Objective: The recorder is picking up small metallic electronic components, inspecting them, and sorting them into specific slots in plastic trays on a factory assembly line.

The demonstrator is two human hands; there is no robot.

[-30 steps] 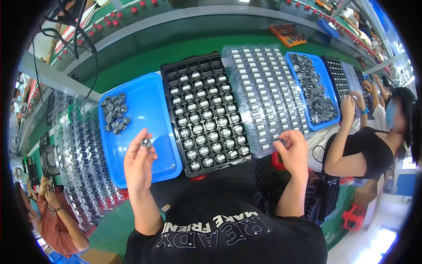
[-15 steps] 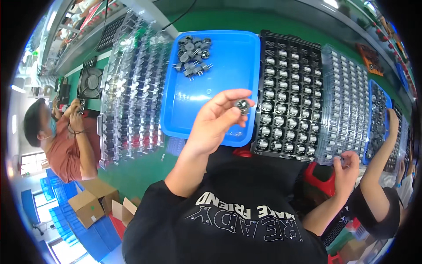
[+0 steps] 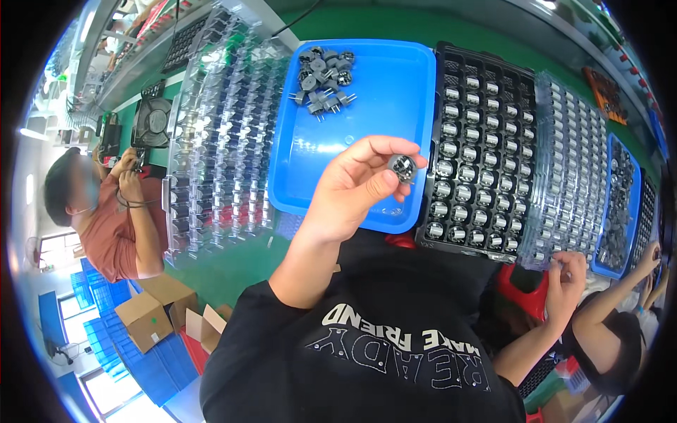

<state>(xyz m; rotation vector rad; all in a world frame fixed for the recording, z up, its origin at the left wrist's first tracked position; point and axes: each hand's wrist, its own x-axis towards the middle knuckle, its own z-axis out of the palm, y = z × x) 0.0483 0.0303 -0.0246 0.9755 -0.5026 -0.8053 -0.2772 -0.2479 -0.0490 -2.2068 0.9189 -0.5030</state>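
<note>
Above the near right part of a blue tray [image 3: 338, 166], my left hand [image 3: 352, 187] pinches a small round grey part [image 3: 403, 168] between thumb and fingers. Its dark, shiny inner face is turned up. In the tray's far left corner lies a pile of grey round parts with metal pins [image 3: 324, 79]. My right hand [image 3: 565, 285] is beside the near edge of a transparent plastic tray [image 3: 541, 259]. Its fingers are curled together, and whatever they may hold is too small to make out.
A black tray [image 3: 451, 243] with rows of shiny metal cylinders adjoins the blue one. Transparent stacked trays [image 3: 218, 141] stand at left. A co-worker [image 3: 116, 225] handles something at far left, near a fan [image 3: 153, 121]; another person's arm [image 3: 606, 303] is at right, by a second blue tray [image 3: 612, 264].
The view has shifted slightly, so the trays appear further right. My left hand has turned the grey part's inner face more upward. The right-hand co-worker's arm has lowered.
</note>
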